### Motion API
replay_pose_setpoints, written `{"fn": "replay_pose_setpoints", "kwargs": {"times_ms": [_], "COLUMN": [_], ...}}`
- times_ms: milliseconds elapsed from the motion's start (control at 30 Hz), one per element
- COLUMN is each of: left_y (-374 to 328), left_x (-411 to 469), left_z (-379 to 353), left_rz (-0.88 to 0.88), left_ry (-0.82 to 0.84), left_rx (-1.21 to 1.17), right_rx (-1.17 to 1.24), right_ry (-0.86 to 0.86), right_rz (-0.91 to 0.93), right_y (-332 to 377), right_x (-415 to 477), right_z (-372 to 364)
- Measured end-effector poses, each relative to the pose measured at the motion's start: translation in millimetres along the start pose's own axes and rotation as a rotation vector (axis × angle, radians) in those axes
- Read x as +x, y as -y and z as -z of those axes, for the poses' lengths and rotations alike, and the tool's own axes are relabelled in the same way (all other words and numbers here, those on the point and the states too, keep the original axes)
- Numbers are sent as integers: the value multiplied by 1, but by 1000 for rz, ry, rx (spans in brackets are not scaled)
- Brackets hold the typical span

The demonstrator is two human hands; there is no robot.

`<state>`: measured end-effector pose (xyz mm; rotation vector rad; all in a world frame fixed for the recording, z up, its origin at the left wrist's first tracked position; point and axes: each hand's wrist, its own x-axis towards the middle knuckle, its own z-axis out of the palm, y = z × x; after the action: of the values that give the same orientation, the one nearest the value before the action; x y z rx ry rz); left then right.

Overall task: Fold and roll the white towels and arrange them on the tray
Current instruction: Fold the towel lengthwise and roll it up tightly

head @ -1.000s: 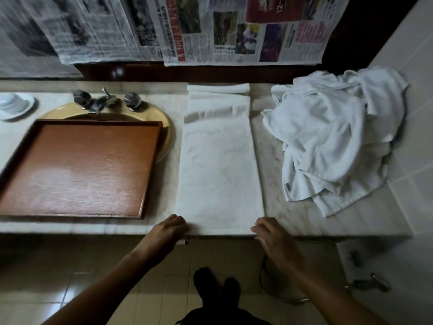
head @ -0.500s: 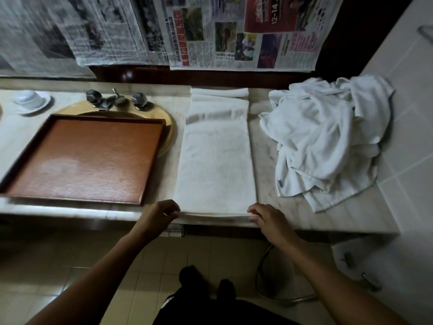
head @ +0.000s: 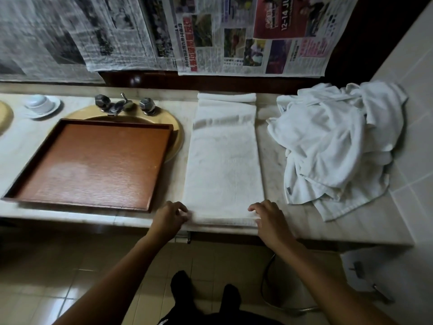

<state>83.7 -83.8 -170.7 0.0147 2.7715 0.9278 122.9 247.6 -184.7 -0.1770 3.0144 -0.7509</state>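
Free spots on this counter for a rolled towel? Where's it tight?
The tray floor is wholly bare. A bare counter strip runs between the folded towel and the towel pile, widening at the front right corner. Tight: the slit between tray and folded towel, and the near edge, where left hand and right hand grip it.

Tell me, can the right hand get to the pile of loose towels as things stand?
Probably yes: the right hand pinches the flat towel's near corner, and only bare countertop lies between it and the pile.
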Motion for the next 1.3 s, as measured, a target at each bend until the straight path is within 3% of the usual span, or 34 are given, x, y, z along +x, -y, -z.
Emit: {"fn": "replay_pose_setpoints", "kwargs": {"times_ms": [100, 233, 567, 833, 967, 1100, 1300], "left_y": [2, 0, 16, 17, 13, 9, -2], "left_x": [-4, -13, -13, 6, 14, 16, 22], "left_z": [-12, -23, -23, -7, -7, 0, 13], "left_rz": [-285, -531, -656, -685, -686, -572, -292], "left_ry": [-74, 36, 76, 178, 125, 64, 135], "left_rx": [87, 359, 302, 333, 346, 217, 46], "right_rx": [-107, -181, -143, -156, -177, -96, 64], "right_ry": [-23, 1, 28, 69, 93, 85, 146], "right_rz": [131, 256, 316, 300, 308, 267, 140], "right_y": [17, 25, 18, 11, 8, 3, -9], "right_x": [0, -5, -21, -12, -9, -2, 15], "right_z": [-8, -14, -16, -10, -7, -7, -4]}}
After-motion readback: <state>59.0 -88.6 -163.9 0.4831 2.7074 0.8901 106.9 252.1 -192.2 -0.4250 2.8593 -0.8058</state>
